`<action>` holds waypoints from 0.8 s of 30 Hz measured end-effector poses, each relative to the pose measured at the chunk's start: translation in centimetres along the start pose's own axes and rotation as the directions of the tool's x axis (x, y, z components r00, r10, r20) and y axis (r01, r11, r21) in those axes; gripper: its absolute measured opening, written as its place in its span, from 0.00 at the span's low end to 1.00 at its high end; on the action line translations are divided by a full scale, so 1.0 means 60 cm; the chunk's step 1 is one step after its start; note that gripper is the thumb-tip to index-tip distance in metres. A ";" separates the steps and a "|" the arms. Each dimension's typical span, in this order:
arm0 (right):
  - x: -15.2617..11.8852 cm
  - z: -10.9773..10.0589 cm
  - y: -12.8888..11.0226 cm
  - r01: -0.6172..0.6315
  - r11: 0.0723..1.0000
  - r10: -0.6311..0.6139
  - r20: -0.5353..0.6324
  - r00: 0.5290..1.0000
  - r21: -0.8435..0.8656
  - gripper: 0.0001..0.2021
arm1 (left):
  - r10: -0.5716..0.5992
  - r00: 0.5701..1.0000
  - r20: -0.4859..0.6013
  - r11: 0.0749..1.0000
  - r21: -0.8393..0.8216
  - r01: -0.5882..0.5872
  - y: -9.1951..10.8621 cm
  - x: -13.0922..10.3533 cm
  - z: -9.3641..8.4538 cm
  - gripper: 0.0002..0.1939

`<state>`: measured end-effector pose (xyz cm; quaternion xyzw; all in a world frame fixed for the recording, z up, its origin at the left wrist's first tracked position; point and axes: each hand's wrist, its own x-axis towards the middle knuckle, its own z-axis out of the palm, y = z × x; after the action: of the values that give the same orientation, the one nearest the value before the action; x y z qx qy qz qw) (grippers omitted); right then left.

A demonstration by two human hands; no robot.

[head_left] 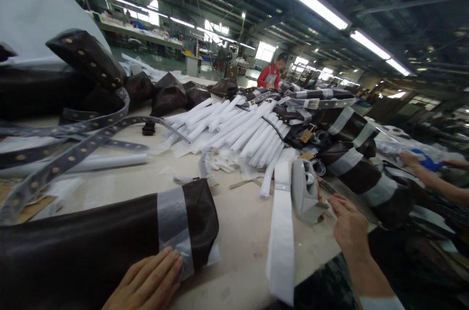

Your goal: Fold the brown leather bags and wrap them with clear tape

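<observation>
My left hand lies flat, fingers stretched out, on a long dark brown leather-like bag. A translucent strip wraps around the bag near its right end, under my fingertips. At the right, my right hand has its fingers drawn together beside a grey tape dispenser. Something pale shows at those fingertips, too blurred to make out. Just left of the dispenser, a white strap-like strip runs toward the table's front edge.
White paper-like rolls are heaped mid-table. Studded straps curl at the left. More wrapped dark bags are piled at the right, near another person's arm. A person in red stands beyond the table.
</observation>
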<state>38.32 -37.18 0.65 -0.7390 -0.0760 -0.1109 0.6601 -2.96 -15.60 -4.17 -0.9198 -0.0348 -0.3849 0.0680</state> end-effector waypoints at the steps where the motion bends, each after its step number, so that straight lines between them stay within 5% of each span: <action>1: -0.018 -0.015 0.002 0.020 0.999 -0.019 -0.028 0.999 0.036 0.15 | -0.005 1.000 -0.010 1.000 -0.004 0.005 0.001 0.005 -0.002 0.12; 6: -0.095 -0.064 0.044 -0.123 0.986 0.126 -0.019 0.992 0.115 0.15 | 0.011 0.999 -0.049 1.000 0.017 -0.010 0.004 0.020 -0.004 0.13; 9: -0.112 -0.059 0.073 -0.279 0.958 0.275 0.062 0.959 0.067 0.17 | 0.030 0.998 -0.049 0.999 0.041 -0.028 0.003 0.021 -0.004 0.13; 12: -0.110 -0.048 0.085 -0.290 0.952 0.299 0.095 0.950 -0.094 0.21 | 0.020 0.999 -0.047 0.999 0.039 -0.019 0.004 0.021 -0.006 0.13; 20: -0.105 -0.095 0.051 -0.068 0.878 0.159 0.155 0.975 -0.474 0.16 | 0.012 1.000 -0.012 1.000 -0.012 -0.012 0.012 0.025 -0.019 0.15; 22: -0.116 -0.118 0.034 0.165 0.742 0.051 0.300 0.953 -0.650 0.14 | -0.007 1.000 -0.013 1.000 -0.017 0.007 0.015 0.025 -0.019 0.16; 24: -0.131 -0.139 0.015 0.478 0.522 -0.084 0.515 0.853 -0.706 0.14 | -0.055 0.998 -0.017 0.998 -0.034 0.054 0.020 0.022 -0.016 0.15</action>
<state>30.45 -45.32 -1.41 -0.9395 -0.2776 -0.0799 0.1839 -2.58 -16.91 -2.68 -0.9160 -0.0527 -0.3955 0.0422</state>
